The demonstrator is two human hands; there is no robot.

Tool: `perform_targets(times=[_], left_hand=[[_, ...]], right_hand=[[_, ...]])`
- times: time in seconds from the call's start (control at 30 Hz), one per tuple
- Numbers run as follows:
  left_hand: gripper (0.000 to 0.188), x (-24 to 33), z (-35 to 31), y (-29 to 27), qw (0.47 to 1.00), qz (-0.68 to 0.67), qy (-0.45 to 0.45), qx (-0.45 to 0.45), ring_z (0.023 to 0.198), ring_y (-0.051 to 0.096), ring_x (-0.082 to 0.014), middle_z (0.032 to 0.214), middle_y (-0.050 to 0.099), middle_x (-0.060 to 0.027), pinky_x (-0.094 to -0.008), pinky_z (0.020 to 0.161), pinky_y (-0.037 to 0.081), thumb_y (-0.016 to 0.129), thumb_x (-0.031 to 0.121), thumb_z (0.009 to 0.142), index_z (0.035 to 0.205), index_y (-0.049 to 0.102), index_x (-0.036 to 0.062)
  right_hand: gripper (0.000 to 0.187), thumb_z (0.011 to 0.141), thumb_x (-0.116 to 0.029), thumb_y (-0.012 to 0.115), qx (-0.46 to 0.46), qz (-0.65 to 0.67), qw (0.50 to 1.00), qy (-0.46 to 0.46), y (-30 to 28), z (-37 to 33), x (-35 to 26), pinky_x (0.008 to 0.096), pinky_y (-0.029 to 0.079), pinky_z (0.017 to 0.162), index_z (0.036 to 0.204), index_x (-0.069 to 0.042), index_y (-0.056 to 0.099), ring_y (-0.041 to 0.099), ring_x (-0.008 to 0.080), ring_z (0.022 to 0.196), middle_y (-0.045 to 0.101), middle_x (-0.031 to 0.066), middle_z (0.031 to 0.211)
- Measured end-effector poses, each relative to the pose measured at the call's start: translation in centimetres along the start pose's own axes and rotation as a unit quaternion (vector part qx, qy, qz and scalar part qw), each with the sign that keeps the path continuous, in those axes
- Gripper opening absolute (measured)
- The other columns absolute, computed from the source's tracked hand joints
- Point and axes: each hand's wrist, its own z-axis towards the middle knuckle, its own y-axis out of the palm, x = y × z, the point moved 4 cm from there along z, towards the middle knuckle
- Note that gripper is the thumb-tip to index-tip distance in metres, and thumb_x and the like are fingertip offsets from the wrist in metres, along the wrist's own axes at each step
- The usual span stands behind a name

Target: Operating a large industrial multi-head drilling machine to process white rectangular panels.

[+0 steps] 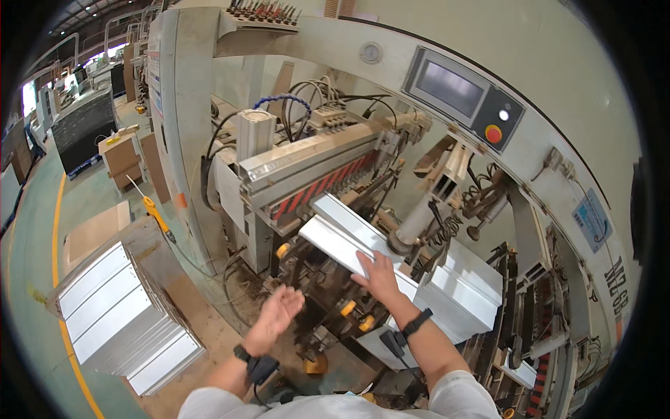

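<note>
A long white panel (331,243) lies slantwise at the machine's work area, its far-left end below the red-and-black striped guard. My right hand (382,278) grips this panel near its right part, with fingers over its top face and the thumb at the near edge. Just behind it lies another white panel (352,218), close alongside. My left hand (280,309) is off the panel, nearer to me and to the left, palm turned inward and fingers apart, with nothing in it. Both wrists wear black straps with small devices.
White panels are stacked at right (460,290) and at left (118,314). The drilling machine's beam (314,160) spans behind the work. Yellow knobs (349,308) stick up between my hands. A control panel (453,91) with a red button hangs above. A yellow air gun (155,211) lies left.
</note>
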Motion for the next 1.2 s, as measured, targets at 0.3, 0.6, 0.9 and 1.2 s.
perform_targets(times=[0.3,0.6,0.9,1.2], left_hand=[[0.017,-0.2,-6.6,-16.2,0.972,-0.067,0.014,0.227,0.080,0.057,-0.0246,0.083,0.055,-0.0072,-0.0316,0.075,0.050,0.055,0.021,0.085,0.090,0.054,0.0051],[0.035,-2.7,5.5,0.8,0.984,0.137,-0.099,-0.062,0.097,0.056,-0.0262,0.102,0.055,-0.0110,-0.0356,0.086,0.046,0.059,0.016,0.082,0.113,0.047,0.0043],[0.038,-6.7,6.9,7.5,0.970,0.218,-0.100,-0.047,0.099,0.056,-0.0264,0.112,0.052,-0.0117,-0.0406,0.085,0.047,0.055,0.020,0.087,0.118,0.043,0.0016],[0.035,-1.5,-13.3,-11.5,0.982,-0.052,-0.099,0.151,0.112,0.048,-0.0285,0.119,0.050,-0.0130,-0.0411,0.092,0.043,0.053,0.017,0.088,0.119,0.043,0.0033]], right_hand=[[0.064,0.074,-0.041,0.063,-0.041,-0.055,0.987,0.142,6.4,9.3,8.1,0.0505,0.027,0.094,0.132,-0.033,0.036,0.035,0.0385,0.111,0.039,0.0203,0.117],[0.076,0.063,-0.053,0.067,-0.152,-0.034,0.972,0.178,6.6,11.9,7.4,0.0499,0.033,0.086,0.131,-0.038,0.036,0.045,0.0373,0.101,0.047,0.0186,0.106],[0.074,0.065,-0.046,0.069,-0.166,-0.021,0.964,0.209,4.8,9.9,4.6,0.0438,0.033,0.092,0.131,-0.031,0.039,0.045,0.0374,0.107,0.048,0.0203,0.113],[0.077,0.066,-0.046,0.069,-0.167,-0.067,0.959,0.221,8.3,13.1,6.9,0.0509,0.030,0.091,0.133,-0.036,0.034,0.042,0.0384,0.107,0.045,0.0210,0.112]])
